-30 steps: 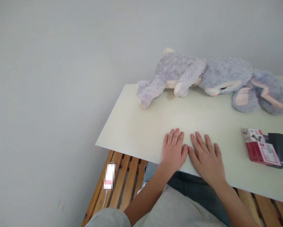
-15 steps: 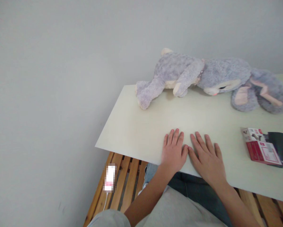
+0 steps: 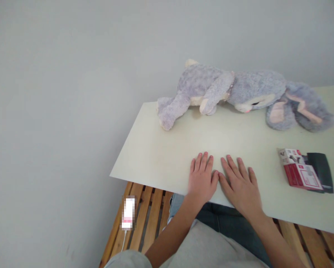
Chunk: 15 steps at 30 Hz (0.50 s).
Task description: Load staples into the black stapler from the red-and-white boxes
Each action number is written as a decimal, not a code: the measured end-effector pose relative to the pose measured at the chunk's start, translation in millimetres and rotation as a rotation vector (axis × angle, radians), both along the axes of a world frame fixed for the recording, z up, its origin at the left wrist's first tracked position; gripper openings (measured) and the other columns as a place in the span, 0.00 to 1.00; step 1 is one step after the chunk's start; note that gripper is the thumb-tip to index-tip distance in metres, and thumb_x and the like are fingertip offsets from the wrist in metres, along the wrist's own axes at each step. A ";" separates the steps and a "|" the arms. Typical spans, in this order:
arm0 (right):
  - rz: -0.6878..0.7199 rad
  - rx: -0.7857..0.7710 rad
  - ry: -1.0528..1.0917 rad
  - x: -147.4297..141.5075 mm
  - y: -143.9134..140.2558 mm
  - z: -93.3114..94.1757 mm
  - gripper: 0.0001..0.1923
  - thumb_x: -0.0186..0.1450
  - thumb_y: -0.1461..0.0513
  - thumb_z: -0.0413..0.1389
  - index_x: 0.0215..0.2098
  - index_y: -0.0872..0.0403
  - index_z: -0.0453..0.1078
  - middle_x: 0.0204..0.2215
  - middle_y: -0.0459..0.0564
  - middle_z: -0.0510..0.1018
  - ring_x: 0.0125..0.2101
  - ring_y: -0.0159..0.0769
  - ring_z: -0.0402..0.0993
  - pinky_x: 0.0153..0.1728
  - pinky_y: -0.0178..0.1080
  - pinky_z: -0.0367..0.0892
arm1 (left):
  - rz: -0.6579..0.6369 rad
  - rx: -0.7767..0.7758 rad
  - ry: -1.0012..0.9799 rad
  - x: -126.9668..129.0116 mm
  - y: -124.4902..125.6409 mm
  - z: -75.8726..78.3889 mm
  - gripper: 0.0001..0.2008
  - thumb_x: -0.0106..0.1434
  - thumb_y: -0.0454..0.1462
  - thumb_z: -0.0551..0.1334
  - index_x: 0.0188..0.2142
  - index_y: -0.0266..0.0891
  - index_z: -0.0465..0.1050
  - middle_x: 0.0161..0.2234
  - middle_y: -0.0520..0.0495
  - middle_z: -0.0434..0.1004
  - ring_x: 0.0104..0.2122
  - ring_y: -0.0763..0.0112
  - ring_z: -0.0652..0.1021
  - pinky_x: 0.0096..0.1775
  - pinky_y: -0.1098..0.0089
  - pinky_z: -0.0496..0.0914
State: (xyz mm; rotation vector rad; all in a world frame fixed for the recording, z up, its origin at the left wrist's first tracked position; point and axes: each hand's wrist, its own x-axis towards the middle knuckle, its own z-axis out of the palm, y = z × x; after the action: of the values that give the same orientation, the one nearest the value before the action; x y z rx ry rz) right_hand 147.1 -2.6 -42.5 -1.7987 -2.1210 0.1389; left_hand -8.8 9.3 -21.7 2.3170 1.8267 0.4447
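Palm down near the front edge of the pale tabletop (image 3: 156,156), my left hand (image 3: 202,178) lies flat with its fingers stretched out, holding nothing. Beside it my right hand (image 3: 242,186) rests the same way, fingers spread and empty. The two thumb tips meet or nearly meet. Beyond both hands a grey plush rabbit (image 3: 203,80) lies on its side along the back, its long ears toward the right. Right of my right hand sit a red and white box (image 3: 302,175) and a dark, flat-sided object (image 3: 320,169) whose kind I cannot make out.
A grey wall (image 3: 58,111) stands to the left and behind the tabletop. Below the front edge is a slatted wooden bench (image 3: 148,212). On it lies a blurred-out, phone-like device (image 3: 128,212) with a white cable (image 3: 124,240).
The view has shifted slightly, so the rabbit, box and hands appear a little further left. Both hands stay flat in the same place on the tabletop.
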 end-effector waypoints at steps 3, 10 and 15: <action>0.006 -0.004 0.017 0.2 1.0 -1.1 0.30 0.76 0.52 0.41 0.75 0.45 0.49 0.75 0.45 0.49 0.74 0.53 0.37 0.69 0.66 0.40 | -0.002 0.010 0.001 0.3 1.0 -2.0 0.27 0.76 0.46 0.48 0.72 0.46 0.52 0.75 0.49 0.47 0.74 0.61 0.46 0.72 0.49 0.51; 0.002 -0.034 0.054 6.4 4.9 4.6 0.30 0.76 0.53 0.44 0.75 0.41 0.47 0.74 0.43 0.50 0.74 0.53 0.38 0.69 0.65 0.40 | -0.018 0.033 -0.049 6.0 4.9 -9.5 0.26 0.76 0.42 0.49 0.71 0.46 0.54 0.74 0.49 0.49 0.74 0.60 0.48 0.71 0.48 0.50; 0.004 -0.108 0.095 11.1 9.6 5.5 0.31 0.77 0.52 0.44 0.75 0.40 0.45 0.75 0.41 0.45 0.74 0.52 0.34 0.70 0.65 0.37 | -0.033 0.073 -0.031 8.8 10.6 -20.2 0.27 0.75 0.42 0.50 0.72 0.47 0.54 0.74 0.49 0.50 0.73 0.58 0.51 0.70 0.47 0.52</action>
State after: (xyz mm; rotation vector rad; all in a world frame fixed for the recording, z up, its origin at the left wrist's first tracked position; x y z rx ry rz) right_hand 158.2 7.0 -37.0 -1.8087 -2.0870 0.3394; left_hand 0.0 19.9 -41.9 2.3699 1.7844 0.5490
